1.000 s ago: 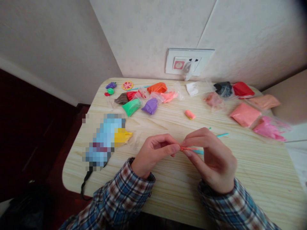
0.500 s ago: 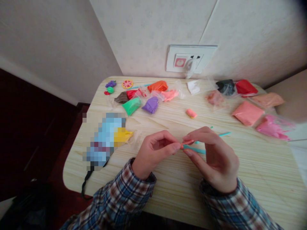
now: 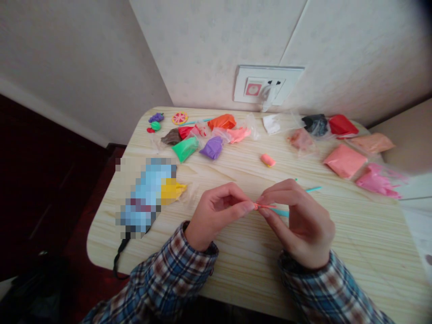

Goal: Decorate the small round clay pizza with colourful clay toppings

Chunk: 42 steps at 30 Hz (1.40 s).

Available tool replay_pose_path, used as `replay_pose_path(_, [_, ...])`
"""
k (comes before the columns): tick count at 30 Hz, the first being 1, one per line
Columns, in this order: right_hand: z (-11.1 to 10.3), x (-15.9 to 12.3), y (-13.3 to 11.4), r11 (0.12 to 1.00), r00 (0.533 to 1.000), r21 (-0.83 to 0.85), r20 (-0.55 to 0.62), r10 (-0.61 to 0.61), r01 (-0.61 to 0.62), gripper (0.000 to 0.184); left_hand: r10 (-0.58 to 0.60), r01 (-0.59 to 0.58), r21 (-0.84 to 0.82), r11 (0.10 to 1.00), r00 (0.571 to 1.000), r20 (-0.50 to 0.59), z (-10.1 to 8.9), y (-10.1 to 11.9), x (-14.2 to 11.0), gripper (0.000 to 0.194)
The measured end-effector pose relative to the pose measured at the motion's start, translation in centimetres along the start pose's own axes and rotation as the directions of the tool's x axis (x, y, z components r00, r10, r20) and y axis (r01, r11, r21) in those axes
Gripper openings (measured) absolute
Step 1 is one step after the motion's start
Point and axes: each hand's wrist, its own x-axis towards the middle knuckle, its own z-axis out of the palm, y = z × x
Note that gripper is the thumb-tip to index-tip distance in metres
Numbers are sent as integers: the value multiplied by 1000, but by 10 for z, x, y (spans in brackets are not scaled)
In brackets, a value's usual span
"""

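A thin salmon-pink strip of modelling clay (image 3: 270, 206) runs between my two hands above the table. My left hand (image 3: 221, 215) pinches one end between thumb and forefinger. With thumb and fingertips closed on the same strip, my right hand (image 3: 300, 220) faces it from the other side. Behind the right fingertips lies a turquoise clay tool (image 3: 281, 213), partly hidden. Beyond the hands rests a small salmon clay roll (image 3: 267, 160) with a yellow underside.
Bags of clay line the back: green (image 3: 185, 148), purple (image 3: 212, 147), orange (image 3: 222, 122), salmon (image 3: 345, 161), pink (image 3: 380, 180). Small clay fruits (image 3: 155, 126) and a round clay slice (image 3: 180, 118) sit far left. A blurred blue object (image 3: 148, 193) lies left. A thin turquoise stick (image 3: 313, 189) lies right.
My right thumb and fingertips have come together on the clay strip, where they were apart before. The strip now lies flatter between the hands. The left hand keeps its pinch.
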Motion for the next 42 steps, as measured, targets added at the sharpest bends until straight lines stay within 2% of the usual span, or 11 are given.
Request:
replay_pose_path(8, [1,-1,0,995,997,-67,-9,-77,76,24,-45,45,-18,999,999,11,1,0,-1,19])
replay_pose_path(14, [1,-2,1,988,994,-105,-13,-111,109,24,-40,40,-45,998,999,18,1,1,1,10])
replay_pose_path(18, [1,-1,0,989,995,-108,-7,-99,98,23,-49,50,-47,998,999,21,0,1,1,7])
replay_pose_path(31, [-1,0,-3,990,997,-120,38,-63,67,20,-53,54,118,992,999,-10,-1,5,0,18])
replay_pose_path(42, [-1,1,-3,995,998,-86,47,-41,45,20,-51,49,78,996,998,21,-2,4,0,12])
